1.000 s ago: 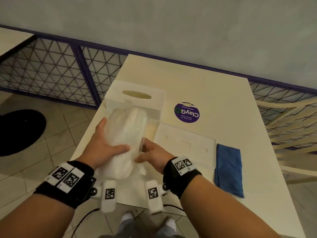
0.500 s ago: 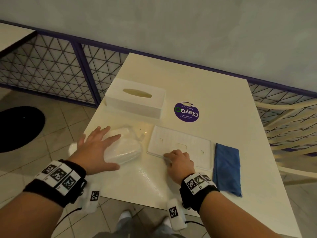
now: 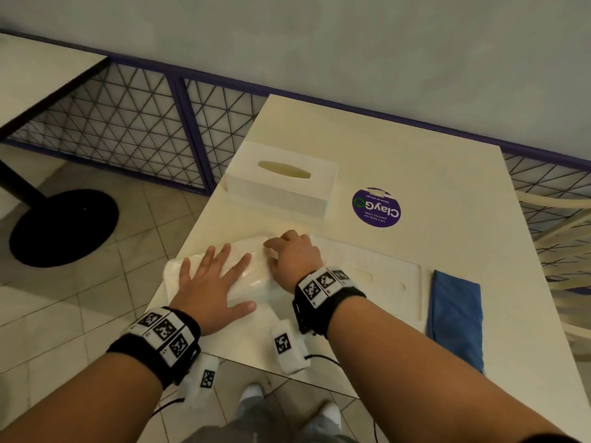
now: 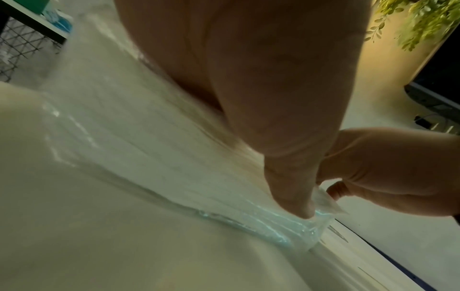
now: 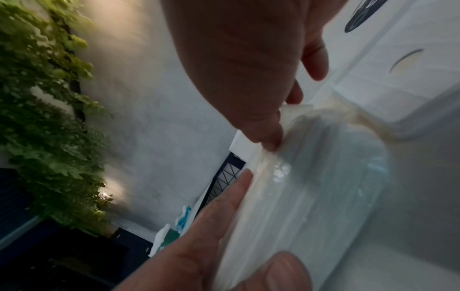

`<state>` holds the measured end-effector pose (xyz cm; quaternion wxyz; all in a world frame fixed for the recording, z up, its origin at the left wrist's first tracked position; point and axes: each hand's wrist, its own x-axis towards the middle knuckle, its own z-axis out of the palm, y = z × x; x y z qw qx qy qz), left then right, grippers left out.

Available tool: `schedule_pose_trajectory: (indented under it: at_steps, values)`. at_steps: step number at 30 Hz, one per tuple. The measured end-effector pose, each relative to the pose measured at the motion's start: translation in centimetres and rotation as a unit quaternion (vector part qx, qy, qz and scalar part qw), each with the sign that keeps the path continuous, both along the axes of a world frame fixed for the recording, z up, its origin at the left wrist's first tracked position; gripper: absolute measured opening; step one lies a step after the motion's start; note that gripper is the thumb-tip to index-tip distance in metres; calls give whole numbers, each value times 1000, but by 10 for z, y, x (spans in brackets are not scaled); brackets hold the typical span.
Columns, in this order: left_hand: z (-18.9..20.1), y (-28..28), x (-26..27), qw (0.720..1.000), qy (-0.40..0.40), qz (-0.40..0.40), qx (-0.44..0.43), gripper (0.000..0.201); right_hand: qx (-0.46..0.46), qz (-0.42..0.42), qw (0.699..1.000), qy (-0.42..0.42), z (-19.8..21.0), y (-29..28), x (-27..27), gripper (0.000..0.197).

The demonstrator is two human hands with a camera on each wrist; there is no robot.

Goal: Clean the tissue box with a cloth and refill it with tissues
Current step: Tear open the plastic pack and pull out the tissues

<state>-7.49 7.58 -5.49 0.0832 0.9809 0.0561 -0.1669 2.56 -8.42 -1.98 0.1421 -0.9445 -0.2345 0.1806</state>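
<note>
The white tissue box with an oval slot stands at the table's far left. A plastic-wrapped tissue pack lies on the table in front of it. My left hand lies flat on the pack with its fingers spread. My right hand is at the pack's far right end with its fingers curled; in the right wrist view its thumb and finger pinch the wrapper edge of the pack. In the left wrist view my palm presses the pack, with the right hand beside it.
A flat white panel with holes lies right of the pack. A folded blue cloth lies beyond it, near the table's right side. A purple round sticker is stuck on the tabletop. A railing and chair flank the table.
The pack went from being held up in both hands to lying on the table. My right hand left the flat panel and moved left to the pack's end.
</note>
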Motion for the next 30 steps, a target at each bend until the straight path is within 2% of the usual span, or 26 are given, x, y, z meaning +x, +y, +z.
schedule_pose_trajectory:
  at_steps: [2, 5, 7, 11, 12, 14, 15, 17, 19, 21, 23, 25, 27, 30]
  values:
    - [0, 1, -1, 1000, 0, -2, -2, 91, -34, -9, 999, 9, 1, 5, 5, 31]
    - [1, 1, 0, 1000, -3, -4, 0, 90, -12, -48, 998, 34, 1, 5, 8, 25]
    - [0, 1, 0, 1000, -10, -6, -3, 90, -8, -44, 999, 18, -1, 5, 8, 24]
    - [-2, 3, -1, 1000, -20, -8, -2, 91, -58, -9, 997, -43, -5, 8, 6, 33]
    - [-3, 3, -1, 1000, -21, -7, -4, 91, -65, -30, 996, -43, -4, 7, 8, 36]
    - [-4, 4, -2, 1000, -21, -8, -5, 91, -54, -127, 990, 13, -4, 2, 14, 36]
    - [-4, 5, -3, 1000, -23, -10, -5, 92, -29, -195, 978, 63, -5, -2, 18, 34]
    - [-4, 6, -5, 999, -34, -11, -7, 92, 41, -322, 936, 137, -6, -15, 24, 34]
    - [-3, 6, -7, 999, -47, -8, -16, 92, 88, -390, 910, 112, -7, -26, 23, 39]
    - [-3, 7, -9, 998, -58, -7, -22, 92, 178, -369, 912, 36, -5, -27, 18, 41]
    - [-6, 8, -10, 997, -67, -2, -31, 95, 235, -275, 932, 22, 0, -18, 14, 36]
    - [-10, 9, -11, 996, -78, 10, -46, 103, 177, -211, 957, 93, 1, -5, 17, 37]
    - [-11, 11, -13, 994, -92, 18, -64, 112, 108, -202, 958, 171, -1, 1, 21, 42]
    - [-13, 13, -19, 982, -142, 26, -119, 114, 125, -194, 955, 187, -4, 5, 20, 35]
